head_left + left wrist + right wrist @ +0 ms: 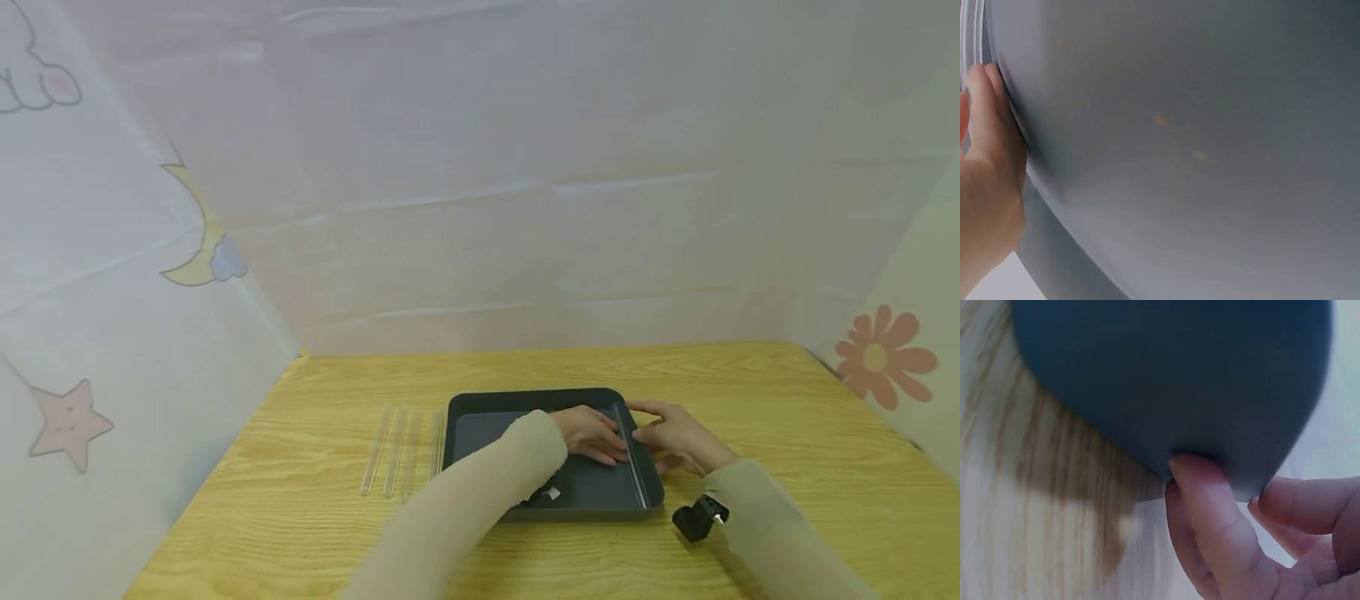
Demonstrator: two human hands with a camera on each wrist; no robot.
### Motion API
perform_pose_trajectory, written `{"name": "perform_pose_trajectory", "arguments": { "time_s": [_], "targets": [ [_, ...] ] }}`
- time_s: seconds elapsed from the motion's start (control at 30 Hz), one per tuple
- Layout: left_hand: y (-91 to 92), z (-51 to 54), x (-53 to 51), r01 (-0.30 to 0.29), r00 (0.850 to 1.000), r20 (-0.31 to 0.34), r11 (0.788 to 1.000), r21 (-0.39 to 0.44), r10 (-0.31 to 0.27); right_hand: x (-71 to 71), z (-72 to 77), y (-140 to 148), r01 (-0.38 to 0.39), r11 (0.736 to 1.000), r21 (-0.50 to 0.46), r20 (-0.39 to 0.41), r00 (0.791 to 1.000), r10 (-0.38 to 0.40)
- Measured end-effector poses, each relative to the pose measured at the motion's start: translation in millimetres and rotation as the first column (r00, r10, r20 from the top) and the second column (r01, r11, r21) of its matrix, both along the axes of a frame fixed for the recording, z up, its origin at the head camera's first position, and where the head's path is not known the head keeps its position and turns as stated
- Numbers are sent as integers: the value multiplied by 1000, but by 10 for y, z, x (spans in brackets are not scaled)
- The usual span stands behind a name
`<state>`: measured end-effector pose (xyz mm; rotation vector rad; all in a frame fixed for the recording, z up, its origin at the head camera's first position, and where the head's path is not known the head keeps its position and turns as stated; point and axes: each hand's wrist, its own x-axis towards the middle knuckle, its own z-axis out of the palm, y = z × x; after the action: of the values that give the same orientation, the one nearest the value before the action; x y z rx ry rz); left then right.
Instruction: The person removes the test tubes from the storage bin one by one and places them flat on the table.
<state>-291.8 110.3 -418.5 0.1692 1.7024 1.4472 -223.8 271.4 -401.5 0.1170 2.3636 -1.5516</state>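
A dark grey tray (525,513) stands on the table, and a clear tube (632,458) lies lengthwise inside along its right wall. My left hand (588,433) reaches into the tray with fairly straight fingers, their tips at the tube. In the left wrist view, the left hand (991,162) lies along the tray's inner side beside clear ridged strips (972,31). On the outside of the right wall, my right hand (678,437) pinches the tray edge; the right wrist view shows its fingertips (1200,481) against the wall and its thumb at the rim.
Several clear tubes (393,454) lie side by side on the wooden table (300,467), left of the tray. My left sleeve (465,508) hides the tray's lower left part. A black wrist device (696,518) hangs under the right sleeve. Printed cloth walls surround the table.
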Motion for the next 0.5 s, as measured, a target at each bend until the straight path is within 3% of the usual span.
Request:
{"name": "perform_pose_trajectory", "arguments": {
  "time_s": [0.27,0.5],
  "targets": [
    [80,44,113,-10,989,-145,996,-91,-3,5,-1,14,-10,1000,-3,-9,1000,10],
    [60,31,83,-30,995,-93,997,-68,23,1,-13,17,-7,1000,-14,-3,1000,7]
  ]
}}
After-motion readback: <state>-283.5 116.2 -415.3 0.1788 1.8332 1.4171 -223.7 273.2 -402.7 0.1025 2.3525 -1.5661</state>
